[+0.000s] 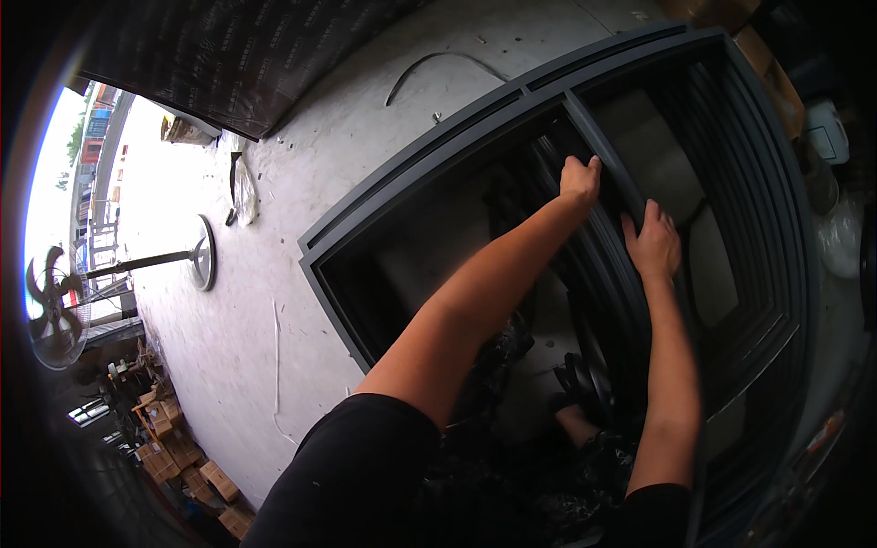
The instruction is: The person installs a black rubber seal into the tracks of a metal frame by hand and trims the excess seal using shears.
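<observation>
1. Rows of small, pale print repeat across the dark covering (265,68) at the upper left; they run at a slant and are too small and blurred to read.
2. The bucket (190,131) beside it shows a yellowish patch; whether that is a label cannot be told.
3. No text is legible anywhere.

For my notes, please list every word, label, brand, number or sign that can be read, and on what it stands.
No text can be read clearly.
Dark panel: rows of small pale printing, too blurred to read.
Cardboard boxes: any marks are too small to read.
Grey frame: none seen.
</observation>
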The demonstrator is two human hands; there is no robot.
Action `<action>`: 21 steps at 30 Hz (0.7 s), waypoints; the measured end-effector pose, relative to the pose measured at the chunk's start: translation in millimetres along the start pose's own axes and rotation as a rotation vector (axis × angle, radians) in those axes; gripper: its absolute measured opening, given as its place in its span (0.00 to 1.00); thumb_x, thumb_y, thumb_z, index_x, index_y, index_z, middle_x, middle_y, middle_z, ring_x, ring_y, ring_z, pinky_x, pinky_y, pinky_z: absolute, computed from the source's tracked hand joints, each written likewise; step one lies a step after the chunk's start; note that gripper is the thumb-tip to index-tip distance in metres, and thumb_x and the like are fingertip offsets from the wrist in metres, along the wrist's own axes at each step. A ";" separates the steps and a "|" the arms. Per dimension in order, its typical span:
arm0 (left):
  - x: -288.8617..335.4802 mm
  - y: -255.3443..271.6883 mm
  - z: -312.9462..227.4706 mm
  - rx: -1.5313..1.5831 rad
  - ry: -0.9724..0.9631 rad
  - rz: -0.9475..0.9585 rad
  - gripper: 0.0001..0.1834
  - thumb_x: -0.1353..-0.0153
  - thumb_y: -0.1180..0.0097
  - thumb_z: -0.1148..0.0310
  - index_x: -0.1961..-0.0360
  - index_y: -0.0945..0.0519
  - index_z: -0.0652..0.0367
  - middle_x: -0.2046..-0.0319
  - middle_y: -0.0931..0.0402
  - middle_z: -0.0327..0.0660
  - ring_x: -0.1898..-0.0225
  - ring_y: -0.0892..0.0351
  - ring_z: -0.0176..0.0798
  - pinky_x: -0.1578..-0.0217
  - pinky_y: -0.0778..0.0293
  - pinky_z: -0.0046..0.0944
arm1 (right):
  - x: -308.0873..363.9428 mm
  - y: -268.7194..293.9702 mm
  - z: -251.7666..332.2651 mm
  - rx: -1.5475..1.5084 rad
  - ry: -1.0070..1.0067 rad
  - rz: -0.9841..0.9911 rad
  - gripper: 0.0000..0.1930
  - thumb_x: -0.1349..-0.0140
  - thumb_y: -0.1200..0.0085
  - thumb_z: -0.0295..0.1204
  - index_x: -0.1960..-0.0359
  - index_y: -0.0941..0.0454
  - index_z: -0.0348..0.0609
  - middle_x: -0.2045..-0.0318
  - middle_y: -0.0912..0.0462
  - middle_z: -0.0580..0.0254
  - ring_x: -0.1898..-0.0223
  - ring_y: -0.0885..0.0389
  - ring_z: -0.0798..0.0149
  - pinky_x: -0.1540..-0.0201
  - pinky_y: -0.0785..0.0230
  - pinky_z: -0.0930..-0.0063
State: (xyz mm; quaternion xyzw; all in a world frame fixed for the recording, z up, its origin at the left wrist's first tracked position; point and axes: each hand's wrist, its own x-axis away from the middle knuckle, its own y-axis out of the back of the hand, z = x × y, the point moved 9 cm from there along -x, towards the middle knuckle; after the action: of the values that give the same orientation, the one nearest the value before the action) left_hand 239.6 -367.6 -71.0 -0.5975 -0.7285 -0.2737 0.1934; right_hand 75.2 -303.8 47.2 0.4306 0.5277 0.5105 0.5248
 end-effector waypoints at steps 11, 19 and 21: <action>15.4 16.6 -20.5 -0.154 -0.001 -0.237 0.20 0.37 0.45 0.57 0.60 0.22 0.68 0.60 0.20 0.55 0.56 0.21 0.59 0.55 0.25 0.49 | 2.1 6.6 2.2 0.005 0.031 -0.053 0.25 0.43 0.41 0.49 0.55 0.29 0.42 0.66 0.20 0.54 0.60 0.21 0.52 0.62 0.25 0.61; 12.7 18.6 -17.7 -0.108 0.060 -0.282 0.15 0.38 0.44 0.62 0.60 0.21 0.67 0.59 0.20 0.56 0.56 0.20 0.58 0.56 0.25 0.48 | 1.6 9.1 4.4 0.046 0.007 -0.008 0.27 0.45 0.39 0.51 0.56 0.30 0.43 0.68 0.20 0.57 0.62 0.20 0.56 0.65 0.24 0.64; 12.8 22.7 -28.7 -0.206 -0.068 -0.325 0.14 0.39 0.44 0.63 0.64 0.20 0.66 0.64 0.19 0.55 0.59 0.19 0.57 0.58 0.24 0.48 | 1.5 10.6 4.9 0.056 0.008 -0.012 0.27 0.45 0.39 0.52 0.56 0.30 0.43 0.69 0.20 0.57 0.62 0.20 0.57 0.66 0.24 0.65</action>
State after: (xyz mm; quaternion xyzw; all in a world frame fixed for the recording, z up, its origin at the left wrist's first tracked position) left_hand 257.7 -372.8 -37.2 -0.4975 -0.7897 -0.3540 0.0598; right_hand 79.1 -300.7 57.9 0.4400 0.5466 0.4940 0.5135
